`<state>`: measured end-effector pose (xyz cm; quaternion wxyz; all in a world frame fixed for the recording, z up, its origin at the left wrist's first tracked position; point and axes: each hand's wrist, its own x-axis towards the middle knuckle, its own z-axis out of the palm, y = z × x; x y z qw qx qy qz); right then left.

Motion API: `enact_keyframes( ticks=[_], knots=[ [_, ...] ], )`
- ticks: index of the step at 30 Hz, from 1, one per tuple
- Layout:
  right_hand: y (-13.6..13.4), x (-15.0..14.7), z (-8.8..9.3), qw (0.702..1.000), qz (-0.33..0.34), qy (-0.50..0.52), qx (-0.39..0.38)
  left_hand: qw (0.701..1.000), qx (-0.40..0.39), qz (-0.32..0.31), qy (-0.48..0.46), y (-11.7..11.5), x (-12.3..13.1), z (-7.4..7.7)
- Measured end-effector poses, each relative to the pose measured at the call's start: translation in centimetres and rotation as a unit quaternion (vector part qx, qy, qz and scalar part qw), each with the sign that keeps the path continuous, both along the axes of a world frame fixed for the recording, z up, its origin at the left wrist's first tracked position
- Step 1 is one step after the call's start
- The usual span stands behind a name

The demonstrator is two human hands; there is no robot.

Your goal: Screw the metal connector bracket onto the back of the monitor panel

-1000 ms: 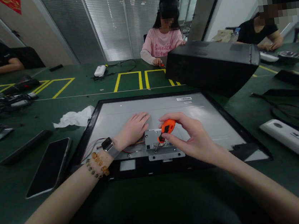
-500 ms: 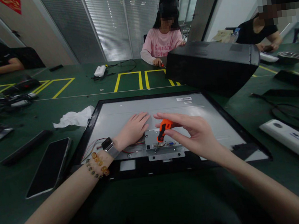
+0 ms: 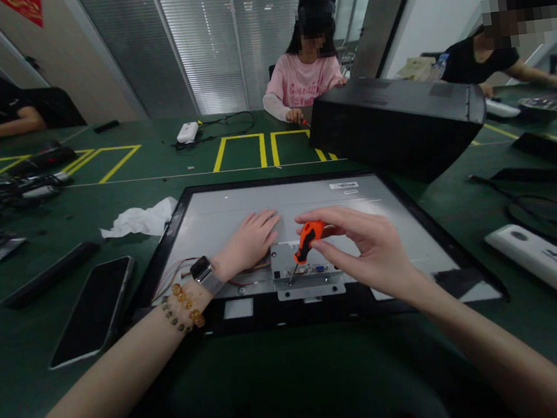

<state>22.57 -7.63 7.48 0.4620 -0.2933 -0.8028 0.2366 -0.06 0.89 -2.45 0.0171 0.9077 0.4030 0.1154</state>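
A black-framed monitor panel (image 3: 410, 221) lies face down on the green table, its silver back up. My left hand (image 3: 249, 240) rests flat on that back, fingers stretched out, just left of a small metal circuit cover (image 3: 307, 279). My right hand (image 3: 363, 249) pinches an orange-handled screwdriver (image 3: 307, 239) between thumb and fingers. The tool leans to the left with its tip down on the cover's port edge. A watch and a bead bracelet sit on my left wrist.
A dark phone (image 3: 93, 310) and a black bar (image 3: 49, 274) lie left of the panel, a crumpled white cloth (image 3: 139, 219) behind them. A black computer case (image 3: 393, 119) stands at the back right. A white device (image 3: 551, 268) lies right. Three other people sit around the table.
My right fingers have shifted round the screwdriver handle, from curled over it to more stretched along it. The tip stays on the cover. My left hand has not moved.
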Motion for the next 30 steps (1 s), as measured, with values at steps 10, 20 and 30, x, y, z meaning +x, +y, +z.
enact_keyframes(
  ticks=[10, 20, 30],
  knots=[
    [-0.28, 0.00, 0.59, 0.999, 0.038, -0.016, -0.003, 1.000, 0.004, 0.001, 0.001, -0.13, 0.03, 0.10],
    [0.02, 0.07, 0.33, 0.998, 0.026, -0.026, 0.044, 1.000, -0.001, 0.000, 0.002, -0.32, 0.14, 0.48],
    [0.02, -0.06, 0.20, 0.999, 0.014, -0.009, 0.028, 1.000, 0.002, 0.001, 0.007, -0.38, 0.20, 0.54]
  ],
)
